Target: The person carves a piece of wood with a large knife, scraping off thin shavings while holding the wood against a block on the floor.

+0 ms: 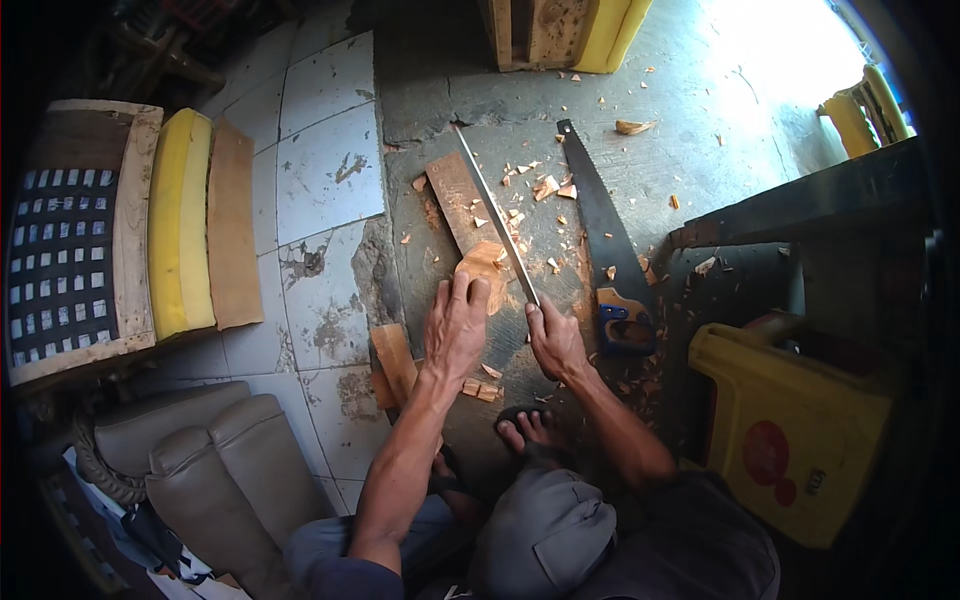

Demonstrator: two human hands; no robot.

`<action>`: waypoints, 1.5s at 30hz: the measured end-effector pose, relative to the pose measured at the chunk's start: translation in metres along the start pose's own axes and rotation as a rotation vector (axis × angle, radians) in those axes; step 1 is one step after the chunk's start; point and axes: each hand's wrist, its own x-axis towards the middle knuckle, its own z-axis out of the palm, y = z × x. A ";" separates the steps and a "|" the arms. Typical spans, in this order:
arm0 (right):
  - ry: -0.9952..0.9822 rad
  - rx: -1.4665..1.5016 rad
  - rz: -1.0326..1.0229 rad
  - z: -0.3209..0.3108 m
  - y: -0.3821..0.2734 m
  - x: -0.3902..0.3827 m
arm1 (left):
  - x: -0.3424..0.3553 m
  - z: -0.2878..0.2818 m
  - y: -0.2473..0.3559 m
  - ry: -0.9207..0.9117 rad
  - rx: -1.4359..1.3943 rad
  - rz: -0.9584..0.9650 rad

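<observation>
My left hand (457, 325) is closed on a small rounded piece of wood (484, 262), holding it against a wooden plank (459, 196) on the floor. My right hand (560, 340) grips a machete (497, 215), whose long narrow blade points forward and slightly left, seen nearly edge-on. The blade passes just right of the wood piece; whether they touch I cannot tell. The machete's handle is hidden inside my fist. To the right lies a handsaw (600, 210) with a blue handle, its blade pointing away from me.
Wood chips (546, 187) are scattered over the concrete floor. Offcuts (393, 362) lie beside my left forearm. Brown cushions (215, 460) and a webbed wooden frame with yellow foam (182, 220) stand left. At the right are a yellow plastic stool (790, 420) and a dark bench (800, 195).
</observation>
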 end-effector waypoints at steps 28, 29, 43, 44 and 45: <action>-0.062 -0.361 -0.213 0.003 0.009 0.031 | 0.024 -0.017 -0.021 -0.099 -0.092 0.024; -0.117 -0.419 -0.153 0.000 0.003 0.034 | 0.025 -0.016 -0.023 -0.071 -0.091 0.029; -0.012 -0.426 -0.190 0.016 0.013 0.031 | 0.025 -0.017 -0.026 -0.138 -0.152 0.005; -0.004 -0.368 -0.207 0.012 0.020 0.035 | 0.028 -0.016 -0.023 -0.139 -0.144 0.014; -0.058 -0.296 -0.179 0.009 0.018 0.038 | 0.026 -0.015 -0.020 -0.148 -0.137 0.013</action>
